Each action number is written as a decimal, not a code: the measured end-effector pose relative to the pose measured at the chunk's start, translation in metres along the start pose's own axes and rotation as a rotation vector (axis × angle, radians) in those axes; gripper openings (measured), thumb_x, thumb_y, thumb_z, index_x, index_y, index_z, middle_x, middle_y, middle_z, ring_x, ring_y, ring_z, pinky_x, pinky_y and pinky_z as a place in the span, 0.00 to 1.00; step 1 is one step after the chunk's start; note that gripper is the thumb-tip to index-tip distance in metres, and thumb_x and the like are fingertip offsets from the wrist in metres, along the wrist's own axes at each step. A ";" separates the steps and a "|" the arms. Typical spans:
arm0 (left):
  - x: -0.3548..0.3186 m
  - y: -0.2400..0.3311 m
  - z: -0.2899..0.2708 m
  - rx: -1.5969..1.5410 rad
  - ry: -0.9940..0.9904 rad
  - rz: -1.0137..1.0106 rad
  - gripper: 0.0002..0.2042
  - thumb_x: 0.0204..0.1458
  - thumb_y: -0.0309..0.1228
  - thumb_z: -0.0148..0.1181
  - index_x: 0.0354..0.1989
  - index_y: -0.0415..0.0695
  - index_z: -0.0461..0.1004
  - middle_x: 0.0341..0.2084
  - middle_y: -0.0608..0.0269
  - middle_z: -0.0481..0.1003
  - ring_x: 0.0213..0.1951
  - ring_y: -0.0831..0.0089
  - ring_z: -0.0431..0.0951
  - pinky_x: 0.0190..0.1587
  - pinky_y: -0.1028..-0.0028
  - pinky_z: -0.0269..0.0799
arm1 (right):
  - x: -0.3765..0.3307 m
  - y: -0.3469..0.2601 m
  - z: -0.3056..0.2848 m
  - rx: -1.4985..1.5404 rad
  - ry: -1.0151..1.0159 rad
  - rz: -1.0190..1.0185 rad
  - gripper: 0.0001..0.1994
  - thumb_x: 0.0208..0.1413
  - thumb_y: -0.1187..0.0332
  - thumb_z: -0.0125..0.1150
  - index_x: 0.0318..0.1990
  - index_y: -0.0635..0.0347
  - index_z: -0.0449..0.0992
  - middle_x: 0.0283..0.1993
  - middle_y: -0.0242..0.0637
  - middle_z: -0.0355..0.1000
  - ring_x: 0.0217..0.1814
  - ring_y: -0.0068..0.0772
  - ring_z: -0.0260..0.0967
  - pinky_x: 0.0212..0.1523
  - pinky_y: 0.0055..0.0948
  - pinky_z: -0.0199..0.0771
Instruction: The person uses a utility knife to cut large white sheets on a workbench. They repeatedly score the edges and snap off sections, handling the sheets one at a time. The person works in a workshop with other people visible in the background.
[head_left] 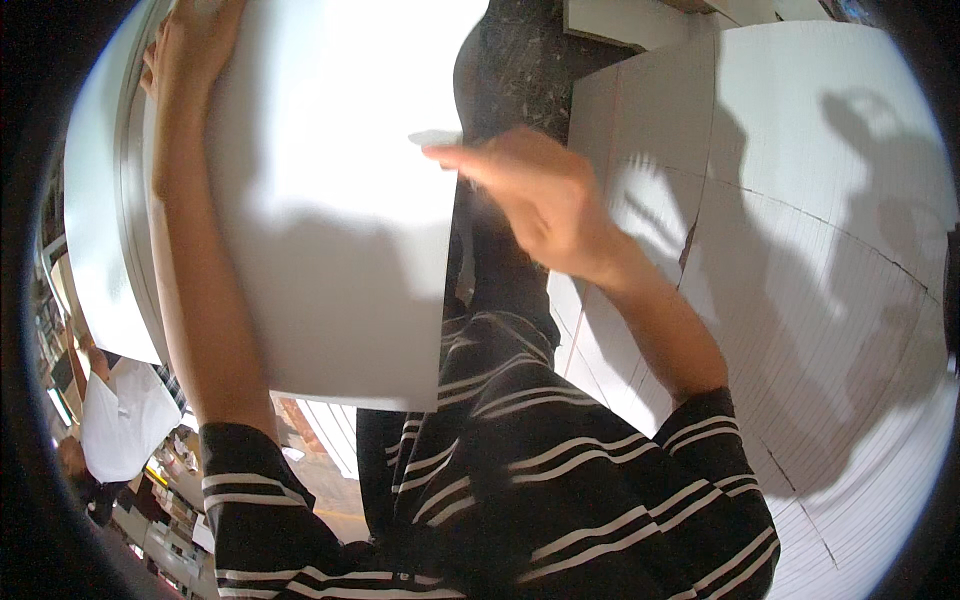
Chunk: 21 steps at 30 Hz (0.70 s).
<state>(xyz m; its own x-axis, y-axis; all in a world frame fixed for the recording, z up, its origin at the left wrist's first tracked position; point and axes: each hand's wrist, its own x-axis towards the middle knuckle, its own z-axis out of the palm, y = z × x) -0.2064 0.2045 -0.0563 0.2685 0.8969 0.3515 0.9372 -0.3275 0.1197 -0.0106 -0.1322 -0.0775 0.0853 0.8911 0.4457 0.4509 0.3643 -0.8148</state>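
Observation:
A large white sheet (340, 330) lies in front of me, with a wavy right edge towards the far end. My left forearm stretches along its left side. At the far left, my left hand (195, 45) rests on that side, its fingers apart at the edge and holding nothing that shows. Over the right edge, my right hand (550, 195) has one digit reaching onto the sheet, beside a small grey patch. Motion smears this hand, and its other fingers are folded or hidden, so a grip on the sheet cannot be made out.
On the right stands a big pale stack (840, 230) with fine layered lines and shadows across it. Left of the sheet is another white surface (100, 250). A person in a white top (125, 415) is at the lower left, near cluttered goods. Dark speckled floor (525, 75) shows beyond.

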 end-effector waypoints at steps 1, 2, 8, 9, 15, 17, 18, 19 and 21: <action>-0.002 0.008 -0.011 -0.043 -0.093 -0.015 0.40 0.55 0.73 0.49 0.70 0.61 0.66 0.68 0.48 0.67 0.71 0.42 0.61 0.71 0.36 0.49 | 0.004 0.002 -0.002 -0.027 0.021 0.012 0.23 0.59 0.83 0.60 0.61 0.53 0.81 0.41 0.42 0.83 0.37 0.39 0.77 0.41 0.38 0.78; -0.004 0.014 -0.023 -0.089 -0.184 -0.030 0.38 0.61 0.67 0.50 0.69 0.50 0.65 0.63 0.44 0.69 0.68 0.43 0.63 0.70 0.39 0.53 | 0.009 0.005 -0.005 -0.057 0.041 0.021 0.24 0.59 0.83 0.60 0.61 0.52 0.81 0.41 0.42 0.83 0.36 0.40 0.77 0.41 0.38 0.79; -0.010 0.053 -0.048 -0.107 -0.217 0.026 0.35 0.67 0.57 0.51 0.65 0.34 0.65 0.58 0.34 0.70 0.64 0.39 0.67 0.68 0.41 0.58 | -0.011 -0.012 -0.018 -0.348 -0.189 -0.038 0.22 0.64 0.81 0.56 0.65 0.57 0.77 0.48 0.42 0.82 0.36 0.30 0.76 0.38 0.29 0.80; -0.010 0.056 -0.045 -0.108 -0.206 0.047 0.35 0.67 0.57 0.51 0.66 0.34 0.64 0.58 0.34 0.70 0.64 0.38 0.67 0.68 0.40 0.58 | -0.029 -0.027 -0.006 -0.270 -0.125 0.024 0.27 0.56 0.78 0.62 0.64 0.45 0.79 0.31 0.35 0.73 0.32 0.36 0.69 0.34 0.36 0.73; -0.022 0.075 -0.024 -0.023 -0.021 -0.147 0.28 0.62 0.57 0.59 0.62 0.50 0.75 0.61 0.43 0.74 0.65 0.44 0.72 0.66 0.45 0.66 | -0.142 -0.123 0.025 -0.209 -0.426 0.174 0.31 0.57 0.66 0.62 0.71 0.36 0.70 0.42 0.37 0.74 0.45 0.37 0.71 0.45 0.41 0.72; -0.030 0.082 -0.024 -0.013 -0.108 -0.170 0.32 0.60 0.61 0.58 0.65 0.52 0.73 0.65 0.44 0.71 0.68 0.41 0.67 0.69 0.41 0.60 | -0.163 -0.132 0.021 -0.095 -0.473 0.172 0.33 0.56 0.68 0.63 0.71 0.37 0.70 0.43 0.37 0.74 0.47 0.38 0.72 0.47 0.43 0.72; -0.032 0.086 -0.025 -0.013 -0.150 -0.179 0.34 0.58 0.63 0.58 0.66 0.53 0.72 0.67 0.44 0.69 0.70 0.39 0.64 0.70 0.39 0.57 | -0.168 -0.133 0.016 -0.043 -0.493 0.172 0.34 0.55 0.69 0.64 0.71 0.37 0.69 0.43 0.36 0.74 0.48 0.39 0.72 0.48 0.44 0.72; -0.037 0.088 -0.025 -0.035 -0.122 -0.151 0.34 0.59 0.62 0.57 0.67 0.53 0.72 0.67 0.45 0.69 0.70 0.39 0.65 0.70 0.40 0.57 | -0.169 -0.124 0.009 -0.006 -0.440 0.105 0.33 0.56 0.74 0.63 0.71 0.41 0.71 0.41 0.36 0.76 0.45 0.36 0.73 0.47 0.41 0.75; -0.047 0.090 -0.025 -0.074 -0.056 -0.101 0.33 0.60 0.62 0.57 0.67 0.54 0.71 0.66 0.46 0.70 0.69 0.39 0.65 0.70 0.41 0.58 | -0.159 -0.093 -0.009 -0.012 -0.182 0.100 0.30 0.58 0.77 0.60 0.69 0.44 0.74 0.41 0.36 0.78 0.40 0.35 0.74 0.43 0.39 0.76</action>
<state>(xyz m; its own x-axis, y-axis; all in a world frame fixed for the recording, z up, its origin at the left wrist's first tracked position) -0.1397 0.1255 -0.0392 0.1879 0.9408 0.2820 0.9416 -0.2542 0.2206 -0.0585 -0.3101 -0.0693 -0.0314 0.9574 0.2872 0.4585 0.2691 -0.8470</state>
